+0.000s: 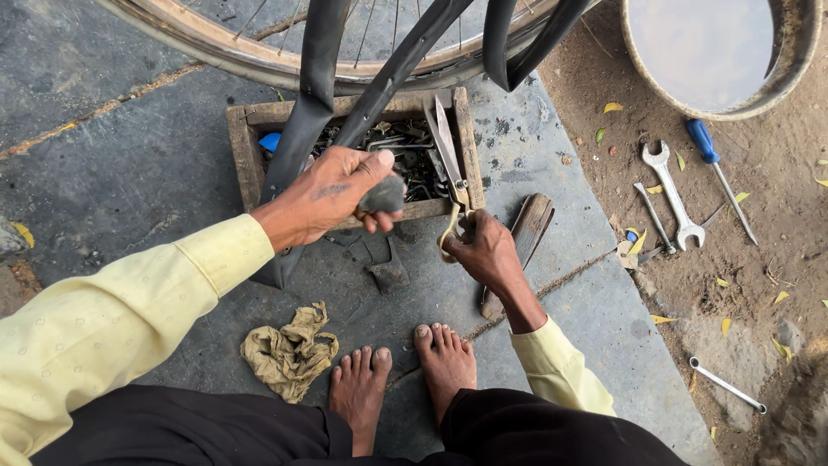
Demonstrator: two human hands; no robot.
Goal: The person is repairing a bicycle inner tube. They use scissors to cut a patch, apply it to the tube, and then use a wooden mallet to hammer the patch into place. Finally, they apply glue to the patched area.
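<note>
My left hand [332, 192] holds a small dark grey piece of rubber [383, 195] in front of a wooden tool box [244, 151]. My right hand [486, 250] grips the handles of large scissors [448, 155], whose blades point up over the box's right side. Black strips of inner tube [315, 95] hang from a bicycle wheel [259, 60] at the top and pass in front of the box. Another small dark rubber piece [388, 274] lies on the slab under my hands.
A crumpled tan rag [291, 352] lies by my bare feet [405, 367]. A wooden block [522, 242] rests right of the scissors. Spanners [673, 197], a blue-handled screwdriver [716, 168] and a round basin of water [716, 52] sit on the dirt at right.
</note>
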